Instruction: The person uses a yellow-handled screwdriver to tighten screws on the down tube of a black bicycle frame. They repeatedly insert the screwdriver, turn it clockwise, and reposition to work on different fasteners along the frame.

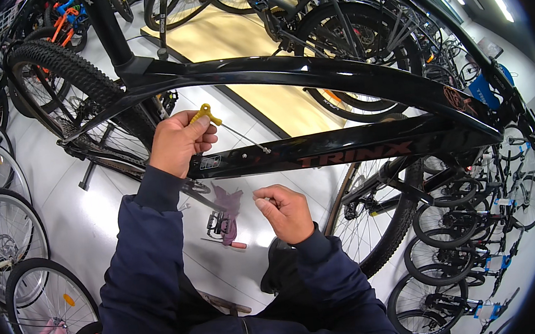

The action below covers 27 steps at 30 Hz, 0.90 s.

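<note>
My left hand (174, 145) is closed around the yellow handle of a hex wrench (214, 118), thumb on top. The wrench's thin metal shaft slants down to the right, its tip at a small bolt (266, 150) on the lower tube of a black bicycle frame (343, 145). Whether the tip sits in the bolt is too small to tell. Below that tube, apart from the frame, my right hand (287, 213) is closed with thumb and fingers curled together. Anything inside its fingers is hidden.
A purple cloth or bag (226, 201) lies on the tiled floor beside a black pedal (212, 222) and an orange-handled tool (239, 246). The bicycle's rear wheel (71, 70) is at left, its front wheel (382, 220) at right. Several parked bicycles (454, 233) surround me.
</note>
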{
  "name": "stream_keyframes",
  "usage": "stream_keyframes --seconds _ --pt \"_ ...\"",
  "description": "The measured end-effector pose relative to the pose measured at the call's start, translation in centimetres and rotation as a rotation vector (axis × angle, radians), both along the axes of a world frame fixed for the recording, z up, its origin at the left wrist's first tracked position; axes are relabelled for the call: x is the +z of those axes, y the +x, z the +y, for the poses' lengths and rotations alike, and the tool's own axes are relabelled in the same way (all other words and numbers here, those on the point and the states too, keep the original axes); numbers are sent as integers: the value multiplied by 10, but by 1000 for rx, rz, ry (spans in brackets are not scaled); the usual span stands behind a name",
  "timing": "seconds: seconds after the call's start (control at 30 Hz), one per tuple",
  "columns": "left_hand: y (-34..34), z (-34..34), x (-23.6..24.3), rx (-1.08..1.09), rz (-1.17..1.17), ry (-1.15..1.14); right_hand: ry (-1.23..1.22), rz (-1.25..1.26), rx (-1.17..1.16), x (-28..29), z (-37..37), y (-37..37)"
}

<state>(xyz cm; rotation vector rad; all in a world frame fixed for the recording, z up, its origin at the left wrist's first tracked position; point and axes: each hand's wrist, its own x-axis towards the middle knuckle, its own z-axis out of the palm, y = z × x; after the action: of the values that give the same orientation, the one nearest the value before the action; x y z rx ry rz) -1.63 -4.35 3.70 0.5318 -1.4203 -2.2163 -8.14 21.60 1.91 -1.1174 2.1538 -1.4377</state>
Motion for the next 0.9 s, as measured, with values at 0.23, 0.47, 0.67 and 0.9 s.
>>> stream_keyframes --seconds 0.23,0.47,0.67,0.9 --pt "0 0 1 19 -36 -23 -24 7 -10 2 4 -1" --pt "1 0 3 20 -40 -40 -16 20 -2 2 7 -3" --pt "2 1 6 162 -144 -509 -18 17 -7 3 6 -3" --pt "7 0 8 451 -195 -1326 9 14 -4 4 5 -1"
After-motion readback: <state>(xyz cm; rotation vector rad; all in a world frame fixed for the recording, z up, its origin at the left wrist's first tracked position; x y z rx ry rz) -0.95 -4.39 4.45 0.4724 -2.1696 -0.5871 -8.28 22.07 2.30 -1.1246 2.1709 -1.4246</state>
